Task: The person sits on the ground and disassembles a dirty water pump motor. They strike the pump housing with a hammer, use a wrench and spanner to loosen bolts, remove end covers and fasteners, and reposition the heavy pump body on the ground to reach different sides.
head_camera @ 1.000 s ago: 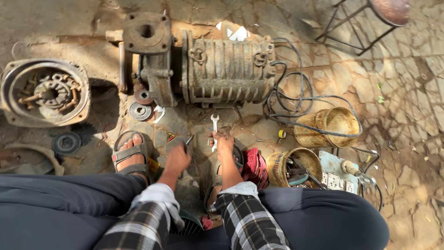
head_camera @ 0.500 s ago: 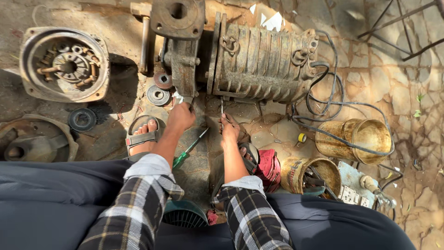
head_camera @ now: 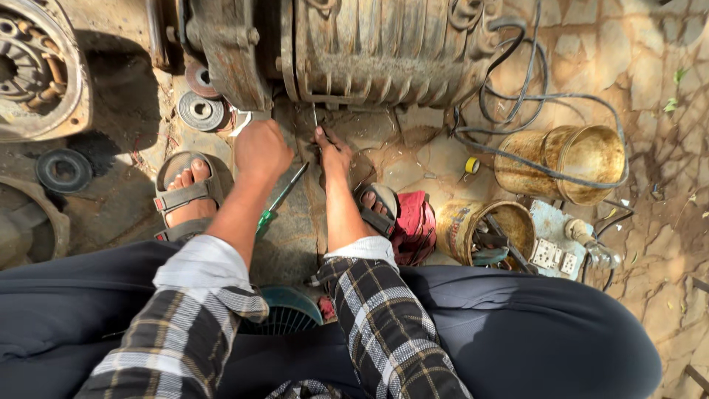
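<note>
Two hands (head_camera: 260,150), two tins (head_camera: 484,229), one motor (head_camera: 384,48), one screwdriver (head_camera: 279,201).

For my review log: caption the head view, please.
Seated person's left hand and right hand reach the base of a ribbed motor; green screwdriver lies between.

Both forearms stretched forward and down between the knees, plaid sleeves rolled back to mid-forearm. Left hand (head_camera: 260,148) knuckles-up, fingers curled under and out of sight, thumb tucked on the inner side. Right hand (head_camera: 334,151) just beside it, narrower, fingers pinched together with tips pointing ahead; wrists near each other, not touching
</note>
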